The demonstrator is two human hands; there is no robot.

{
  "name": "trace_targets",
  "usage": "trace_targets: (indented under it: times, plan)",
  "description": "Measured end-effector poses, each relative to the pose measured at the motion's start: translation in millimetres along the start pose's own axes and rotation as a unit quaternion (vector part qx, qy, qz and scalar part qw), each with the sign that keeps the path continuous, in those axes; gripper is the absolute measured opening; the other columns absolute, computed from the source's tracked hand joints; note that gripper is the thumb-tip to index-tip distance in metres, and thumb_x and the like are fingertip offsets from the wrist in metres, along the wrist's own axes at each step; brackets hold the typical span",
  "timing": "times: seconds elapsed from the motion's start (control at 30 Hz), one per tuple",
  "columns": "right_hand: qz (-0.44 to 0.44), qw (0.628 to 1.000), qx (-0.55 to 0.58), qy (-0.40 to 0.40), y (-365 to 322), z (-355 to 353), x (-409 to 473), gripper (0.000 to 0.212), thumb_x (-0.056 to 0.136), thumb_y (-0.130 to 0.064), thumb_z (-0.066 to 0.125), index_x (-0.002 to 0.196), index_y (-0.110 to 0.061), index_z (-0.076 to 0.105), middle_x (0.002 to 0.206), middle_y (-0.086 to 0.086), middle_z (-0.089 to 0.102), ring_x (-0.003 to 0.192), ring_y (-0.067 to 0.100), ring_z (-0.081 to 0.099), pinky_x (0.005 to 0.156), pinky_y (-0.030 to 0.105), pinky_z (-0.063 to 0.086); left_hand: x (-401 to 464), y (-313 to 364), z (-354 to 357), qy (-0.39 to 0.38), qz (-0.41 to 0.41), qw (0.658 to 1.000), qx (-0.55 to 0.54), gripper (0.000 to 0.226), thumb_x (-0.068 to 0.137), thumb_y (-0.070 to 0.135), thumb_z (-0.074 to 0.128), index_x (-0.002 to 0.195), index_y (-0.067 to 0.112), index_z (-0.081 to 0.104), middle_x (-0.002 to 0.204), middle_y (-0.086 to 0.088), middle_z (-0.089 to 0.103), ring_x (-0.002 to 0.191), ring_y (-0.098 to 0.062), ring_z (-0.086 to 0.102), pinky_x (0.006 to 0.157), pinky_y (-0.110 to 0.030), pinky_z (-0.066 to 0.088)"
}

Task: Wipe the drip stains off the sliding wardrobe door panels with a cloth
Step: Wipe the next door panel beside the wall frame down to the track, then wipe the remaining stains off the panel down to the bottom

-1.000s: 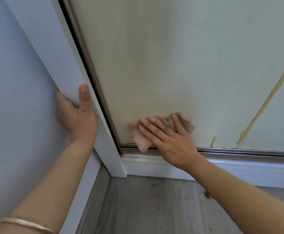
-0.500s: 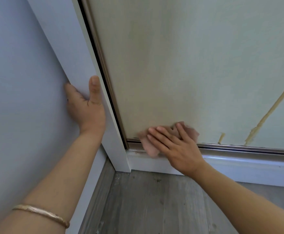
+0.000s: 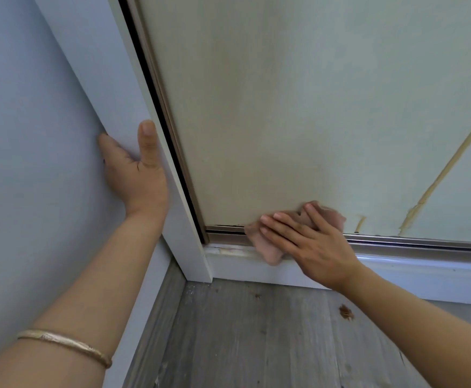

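The pale sliding wardrobe door panel (image 3: pixel 298 107) fills the upper view. My right hand (image 3: pixel 309 245) presses a pink cloth (image 3: pixel 267 247) flat against the panel's bottom edge and the metal track (image 3: pixel 424 243), fingers straight. A long yellowish drip stain (image 3: pixel 447 169) runs diagonally down the panel at the right, and a short drip (image 3: pixel 359 223) sits just right of the cloth. My left hand (image 3: pixel 136 175) rests on the white door frame (image 3: pixel 122 88), thumb on its front face and fingers round its side.
A blue-grey wall (image 3: pixel 32 135) stands at the left. A white baseboard (image 3: pixel 396 278) runs under the track. The grey wood floor (image 3: pixel 256 340) below carries small brown spots (image 3: pixel 346 312).
My right hand and the cloth have slid down and to the right along the panel's bottom edge, closer to the short drip. The left hand stays on the frame.
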State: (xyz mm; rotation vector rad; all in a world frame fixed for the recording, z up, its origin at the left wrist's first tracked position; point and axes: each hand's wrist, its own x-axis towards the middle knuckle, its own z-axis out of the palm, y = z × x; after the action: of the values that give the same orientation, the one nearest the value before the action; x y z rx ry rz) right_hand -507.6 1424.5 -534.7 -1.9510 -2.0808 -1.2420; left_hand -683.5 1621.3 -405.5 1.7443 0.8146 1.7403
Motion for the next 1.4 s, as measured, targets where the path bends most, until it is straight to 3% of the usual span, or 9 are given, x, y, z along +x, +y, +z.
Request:
trace_targets:
  times: [0.17,0.27,0.33,0.47,0.67,0.87,1.07,1.3,1.4]
  plan:
    - [0.025,0.998,0.029,0.051,-24.1,2.7,44.9,0.063,0.080,-0.008,0.034,0.142,-0.013,0.043,0.151,-0.002,0.029,0.148,0.012,-0.004,0.120,0.044,-0.003,1.5,-3.1,-2.7,-0.005,-0.010,1.000,-0.005,0.052,0.075,0.070,0.046,0.071,0.025,0.021,0.064,0.011,0.025,0.051,0.007,0.036,0.055,-0.011,0.031]
    - [0.029,0.998,0.034,0.054,-30.2,3.6,45.5,0.062,0.081,-0.008,0.033,0.142,-0.012,0.044,0.151,-0.002,0.030,0.148,0.012,-0.004,0.120,0.043,-0.002,1.0,-2.5,-2.3,-0.004,-0.011,1.000,-0.003,0.043,0.076,0.061,0.043,0.070,0.025,0.021,0.064,0.011,0.026,0.052,0.008,0.037,0.056,-0.010,0.031]
    - [0.027,0.999,0.024,0.030,-15.0,2.1,17.4,0.063,0.081,-0.008,0.033,0.144,-0.013,0.038,0.154,-0.002,0.028,0.148,0.013,-0.004,0.120,0.043,-0.003,0.5,-1.6,-1.1,-0.001,-0.010,1.000,-0.002,0.046,0.076,0.064,0.045,0.071,0.025,0.021,0.064,0.012,0.027,0.052,0.009,0.038,0.056,-0.009,0.031]
    - [-0.002,1.000,-0.008,-0.017,13.4,-4.4,-21.5,0.066,0.080,-0.010,0.032,0.146,-0.015,0.032,0.162,-0.002,0.001,0.149,0.013,-0.004,0.120,0.044,-0.007,-0.1,-1.7,1.0,-0.001,-0.003,1.000,-0.015,0.058,0.068,0.082,0.037,0.072,0.026,0.022,0.066,0.013,0.029,0.054,0.010,0.038,0.058,-0.008,0.030]
    - [0.032,0.999,0.011,0.008,-13.3,1.9,9.9,0.063,0.082,-0.011,0.033,0.145,-0.015,0.034,0.153,-0.002,0.028,0.149,0.013,-0.002,0.119,0.044,-0.002,1.9,-6.5,-2.9,-0.014,-0.011,1.000,-0.008,0.061,0.066,0.084,0.036,0.071,0.025,0.021,0.066,0.011,0.026,0.054,0.006,0.034,0.057,-0.012,0.030]
    - [0.061,0.996,-0.028,-0.058,30.1,-14.5,-80.4,0.075,0.082,-0.014,0.033,0.154,-0.017,0.013,0.163,-0.002,-0.002,0.150,0.018,-0.002,0.119,0.048,-0.005,2.9,-7.1,-1.4,-0.005,-0.018,1.000,-0.017,0.063,0.065,0.088,0.035,0.072,0.027,0.022,0.068,0.012,0.027,0.057,0.005,0.033,0.061,-0.013,0.030]
    - [0.098,0.995,-0.010,-0.004,3.4,2.8,-36.3,0.076,0.083,-0.012,0.035,0.154,-0.018,0.011,0.163,-0.004,-0.004,0.149,0.016,-0.002,0.118,0.049,-0.005,2.6,-10.9,-0.8,-0.006,-0.010,0.999,-0.036,0.059,0.067,0.085,0.038,0.075,0.028,0.024,0.068,0.014,0.029,0.057,0.008,0.036,0.062,-0.011,0.032]
    - [0.085,0.994,-0.011,-0.069,27.0,-8.2,-98.7,0.082,0.079,-0.011,0.033,0.155,-0.018,0.004,0.163,-0.001,-0.004,0.150,0.020,-0.002,0.117,0.050,0.001,2.9,-11.2,0.3,-0.001,-0.009,0.999,-0.042,0.057,0.069,0.084,0.038,0.075,0.028,0.025,0.072,0.014,0.033,0.061,0.011,0.039,0.068,-0.009,0.034]
    - [0.082,0.995,-0.010,-0.057,24.9,-8.0,-83.8,0.080,0.081,-0.014,0.036,0.155,-0.019,0.006,0.163,-0.001,-0.003,0.150,0.019,-0.001,0.117,0.050,-0.001,2.8,-12.6,0.7,0.003,-0.012,0.999,-0.041,0.058,0.069,0.084,0.038,0.075,0.028,0.025,0.070,0.013,0.032,0.060,0.009,0.038,0.066,-0.012,0.034]
